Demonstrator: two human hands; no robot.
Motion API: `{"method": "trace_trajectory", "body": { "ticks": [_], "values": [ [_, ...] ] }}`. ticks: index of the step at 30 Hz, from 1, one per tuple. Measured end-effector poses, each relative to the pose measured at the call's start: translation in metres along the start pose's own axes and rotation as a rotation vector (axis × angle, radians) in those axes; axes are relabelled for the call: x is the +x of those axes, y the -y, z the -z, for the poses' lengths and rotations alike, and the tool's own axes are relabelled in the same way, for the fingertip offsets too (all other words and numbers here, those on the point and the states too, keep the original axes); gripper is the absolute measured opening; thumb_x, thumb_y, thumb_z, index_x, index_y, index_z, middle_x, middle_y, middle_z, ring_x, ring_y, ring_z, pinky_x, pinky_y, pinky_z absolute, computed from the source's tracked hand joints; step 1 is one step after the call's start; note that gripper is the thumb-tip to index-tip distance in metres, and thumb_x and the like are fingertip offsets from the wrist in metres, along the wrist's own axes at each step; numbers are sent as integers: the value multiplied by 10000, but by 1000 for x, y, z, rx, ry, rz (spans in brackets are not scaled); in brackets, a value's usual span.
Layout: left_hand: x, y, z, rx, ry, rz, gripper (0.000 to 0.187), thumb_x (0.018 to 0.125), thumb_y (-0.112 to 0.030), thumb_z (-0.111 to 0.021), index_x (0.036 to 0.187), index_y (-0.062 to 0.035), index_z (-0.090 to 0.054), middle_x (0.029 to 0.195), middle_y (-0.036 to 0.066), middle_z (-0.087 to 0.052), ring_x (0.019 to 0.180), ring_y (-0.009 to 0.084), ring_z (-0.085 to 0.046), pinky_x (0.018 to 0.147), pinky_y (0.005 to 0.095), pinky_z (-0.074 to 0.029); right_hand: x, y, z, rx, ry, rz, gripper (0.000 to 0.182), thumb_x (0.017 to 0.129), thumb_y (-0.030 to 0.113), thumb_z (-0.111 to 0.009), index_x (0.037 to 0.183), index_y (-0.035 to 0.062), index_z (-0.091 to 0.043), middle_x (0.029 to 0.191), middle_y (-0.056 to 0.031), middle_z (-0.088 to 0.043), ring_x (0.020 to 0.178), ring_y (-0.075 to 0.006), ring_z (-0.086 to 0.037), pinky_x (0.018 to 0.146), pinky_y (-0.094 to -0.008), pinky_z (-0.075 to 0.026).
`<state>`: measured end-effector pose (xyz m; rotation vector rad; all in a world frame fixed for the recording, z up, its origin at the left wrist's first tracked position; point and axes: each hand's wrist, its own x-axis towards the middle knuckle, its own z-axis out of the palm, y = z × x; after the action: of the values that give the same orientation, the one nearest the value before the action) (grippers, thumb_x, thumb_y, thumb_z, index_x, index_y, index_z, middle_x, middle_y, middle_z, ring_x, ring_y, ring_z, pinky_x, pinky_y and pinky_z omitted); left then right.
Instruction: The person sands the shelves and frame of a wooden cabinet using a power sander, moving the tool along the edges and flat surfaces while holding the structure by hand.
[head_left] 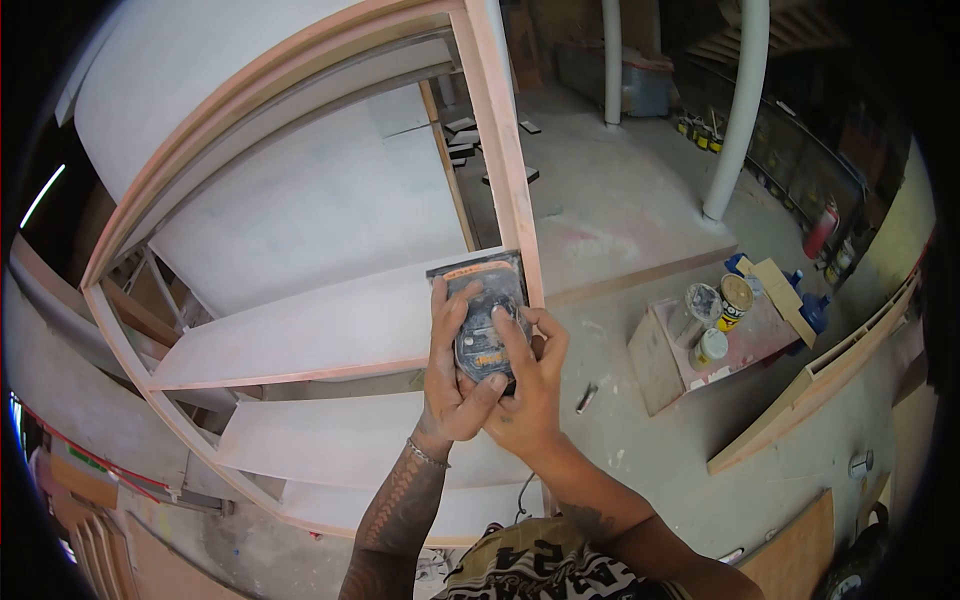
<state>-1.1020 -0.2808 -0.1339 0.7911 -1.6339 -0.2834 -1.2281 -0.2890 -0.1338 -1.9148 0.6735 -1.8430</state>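
Observation:
A dusty black power sander (pixel 478 340) with orange markings is held between both my hands, in front of a pinkish upright post (pixel 497 130). My left hand (pixel 446 365) wraps its left side, fingers over the top and thumb across the lower end. My right hand (pixel 533 385) grips the right side and lower end, with a finger lying across the casing. The sander's flat front edge overlaps the corner where the post meets a white shelf (pixel 300 330). Its underside is hidden.
A large curved cabinet frame (pixel 112 305) with white shelves fills the left. On the right, paint cans (pixel 736 296) and tubs stand on a box (pixel 655 365). A curved wooden piece (pixel 800 400) leans nearby. White posts (pixel 742 110) rise behind, and a fire extinguisher (pixel 822 228) stands farther right.

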Motion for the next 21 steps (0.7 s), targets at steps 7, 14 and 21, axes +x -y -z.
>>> {"method": "trace_trajectory", "body": {
  "ticks": [7,14,21],
  "values": [
    [42,-21,-3,113,-77,41,763,934,-371,-647,1520,5,-334,1556,220,-377,1529,431,-155,1230,545,-109,38,0,1,71,4,-34,768,783,90,-785,1491,174,-502,1361,-223,-370,1102,-361,-564,943,-408,-496],
    [78,-5,20,-83,-66,67,950,843,-335,-758,1567,-23,-228,1477,182,-413,1347,298,-462,1122,418,-421,75,13,-13,85,31,-34,798,789,47,-750,1521,180,-462,1389,-199,-352,1126,-383,-535,965,-414,-488],
    [79,-16,10,-355,-78,165,821,885,-286,-732,1542,-47,-300,1524,196,-360,1447,331,-327,1170,459,-327,38,4,0,139,110,47,871,805,2,-652,1572,-23,-239,1489,-283,-275,1234,-426,-487,1019,-454,-459]
  ]
}}
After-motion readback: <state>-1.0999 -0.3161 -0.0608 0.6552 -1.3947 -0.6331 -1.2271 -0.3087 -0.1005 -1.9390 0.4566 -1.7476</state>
